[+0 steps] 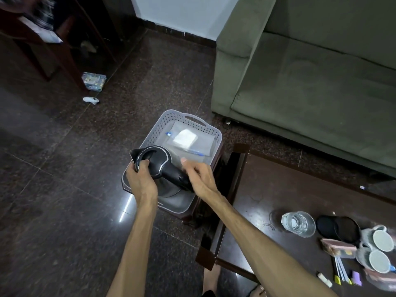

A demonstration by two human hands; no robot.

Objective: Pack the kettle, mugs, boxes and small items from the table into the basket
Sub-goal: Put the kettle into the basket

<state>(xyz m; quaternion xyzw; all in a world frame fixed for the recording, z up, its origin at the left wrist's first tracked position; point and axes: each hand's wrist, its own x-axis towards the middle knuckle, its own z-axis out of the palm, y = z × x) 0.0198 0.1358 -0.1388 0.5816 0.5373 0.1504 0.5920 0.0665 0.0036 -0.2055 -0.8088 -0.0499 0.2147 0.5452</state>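
A black kettle (158, 166) stands in the near half of the grey perforated basket (162, 123), which rests on a low dark stool. My left hand (140, 179) grips the kettle's lid rim beside the spout. My right hand (200, 177) is on the kettle's handle, fingers loosened and blurred. A clear plastic bag with white contents (188, 139) lies in the basket's far half. On the dark table (278, 189) at the lower right sit two grey mugs (379, 249), a pink box (338, 247), the black kettle base (338, 229) and several small items (342, 273).
A glass of water (299, 224) stands on the table left of the kettle base. A green sofa (310, 71) fills the upper right. On the dark tiled floor lie a small colourful box (94, 81) and a white object (91, 100) near a wooden shelf unit (42, 39).
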